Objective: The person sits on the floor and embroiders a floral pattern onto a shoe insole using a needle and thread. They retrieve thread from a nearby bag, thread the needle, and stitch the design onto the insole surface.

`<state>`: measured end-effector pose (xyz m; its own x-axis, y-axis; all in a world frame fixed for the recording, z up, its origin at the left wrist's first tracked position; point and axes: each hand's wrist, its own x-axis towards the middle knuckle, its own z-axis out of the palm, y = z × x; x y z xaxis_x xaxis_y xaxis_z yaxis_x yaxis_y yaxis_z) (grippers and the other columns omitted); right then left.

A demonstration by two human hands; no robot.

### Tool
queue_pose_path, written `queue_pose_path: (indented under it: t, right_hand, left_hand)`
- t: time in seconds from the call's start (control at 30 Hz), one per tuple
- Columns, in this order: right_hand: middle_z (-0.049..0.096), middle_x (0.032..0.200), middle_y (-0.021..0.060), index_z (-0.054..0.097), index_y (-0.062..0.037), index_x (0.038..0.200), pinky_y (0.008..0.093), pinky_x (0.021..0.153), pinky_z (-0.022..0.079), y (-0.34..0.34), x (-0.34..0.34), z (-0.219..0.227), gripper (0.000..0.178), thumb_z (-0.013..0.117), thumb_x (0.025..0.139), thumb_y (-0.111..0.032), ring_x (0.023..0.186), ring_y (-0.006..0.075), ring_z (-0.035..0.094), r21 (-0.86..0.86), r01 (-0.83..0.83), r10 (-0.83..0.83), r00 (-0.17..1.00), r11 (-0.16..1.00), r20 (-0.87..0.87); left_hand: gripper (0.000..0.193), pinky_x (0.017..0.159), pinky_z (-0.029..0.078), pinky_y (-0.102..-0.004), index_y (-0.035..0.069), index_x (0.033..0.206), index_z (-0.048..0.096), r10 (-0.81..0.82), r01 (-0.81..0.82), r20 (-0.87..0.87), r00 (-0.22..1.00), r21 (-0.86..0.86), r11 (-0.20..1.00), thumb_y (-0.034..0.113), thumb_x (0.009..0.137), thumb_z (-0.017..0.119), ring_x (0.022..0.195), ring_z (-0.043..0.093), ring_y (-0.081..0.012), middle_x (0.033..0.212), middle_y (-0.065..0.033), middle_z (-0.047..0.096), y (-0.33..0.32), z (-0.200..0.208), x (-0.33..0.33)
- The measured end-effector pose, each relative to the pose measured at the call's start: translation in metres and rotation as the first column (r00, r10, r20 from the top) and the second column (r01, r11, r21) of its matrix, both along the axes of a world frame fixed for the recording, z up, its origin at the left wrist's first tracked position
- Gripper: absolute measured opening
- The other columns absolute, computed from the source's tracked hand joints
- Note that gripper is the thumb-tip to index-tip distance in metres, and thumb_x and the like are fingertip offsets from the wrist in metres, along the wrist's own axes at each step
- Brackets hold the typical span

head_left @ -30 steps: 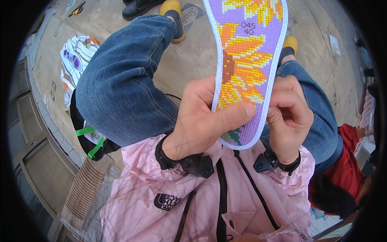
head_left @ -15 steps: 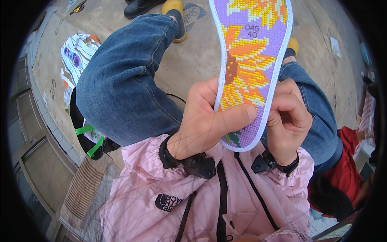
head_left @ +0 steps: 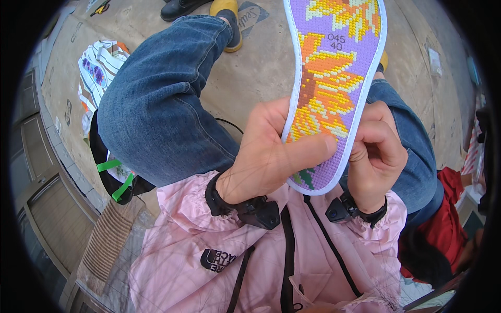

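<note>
A cross-stitch insole [head_left: 330, 99] with yellow and orange sunflowers on a purple ground and a white edge stands tilted above my lap. Its top runs out of the picture. My left hand [head_left: 263, 159] is closed on its lower left part, thumb across the stitched face and fingers behind. Against the lower right edge, my right hand [head_left: 377, 156] is closed in a pinch with curled fingers. Whatever it pinches, a bit of the edge or something small, cannot be made out. Both wrists carry black strapped devices.
At the left lies a striped cloth bag [head_left: 116, 56] with a purple flowered insole [head_left: 94, 72] on it. Below it sits a black bag [head_left: 104, 156] with green straps. Yellow-handled scissors [head_left: 102, 8] rest far left. Red cloth [head_left: 444, 221] is at the right.
The insole has leaned to the right, its upper part shifting most. Both hands keep their places along its edges, with only slight movement.
</note>
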<state>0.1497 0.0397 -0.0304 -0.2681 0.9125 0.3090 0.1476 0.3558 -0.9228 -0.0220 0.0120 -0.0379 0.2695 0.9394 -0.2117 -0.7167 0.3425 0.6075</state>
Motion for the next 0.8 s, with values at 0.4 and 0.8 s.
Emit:
queue_pose_path:
  t: [0.4, 0.8]
  right_hand:
    - [0.058, 0.083, 0.0081, 0.064, 0.0014, 0.084, 0.0258, 0.066, 0.043, 0.001, 0.0, -0.002, 0.009, 0.073, 0.081, 0.003, 0.075, 0.0161, 0.056, -0.032, -0.034, 0.033, 0.999, 0.999, -0.03]
    - [0.063, 0.09, 0.0104, 0.063, 0.002, 0.085, 0.0274, 0.074, 0.046, 0.012, 0.002, -0.002, 0.012, 0.073, 0.077, 0.005, 0.082, 0.0196, 0.06, -0.008, -0.048, 0.048, 0.999, 0.999, 0.004]
  left_hand:
    - [0.034, 0.082, 0.052, -0.0255, -0.003, 0.118, 0.059, 0.047, -0.047, -0.003, 0.999, 0.004, 0.999, 0.006, 0.087, 0.07, 0.093, 0.063, -0.0089, 0.106, -0.0051, 0.067, 0.0, -0.002, 0.004]
    - [0.034, 0.082, 0.05, -0.0248, -0.003, 0.119, 0.059, 0.096, -0.088, -0.104, 0.99, 0.074, 0.993, 0.005, 0.088, 0.069, 0.092, 0.063, -0.009, 0.106, -0.005, 0.067, 0.003, 0.004, 0.005]
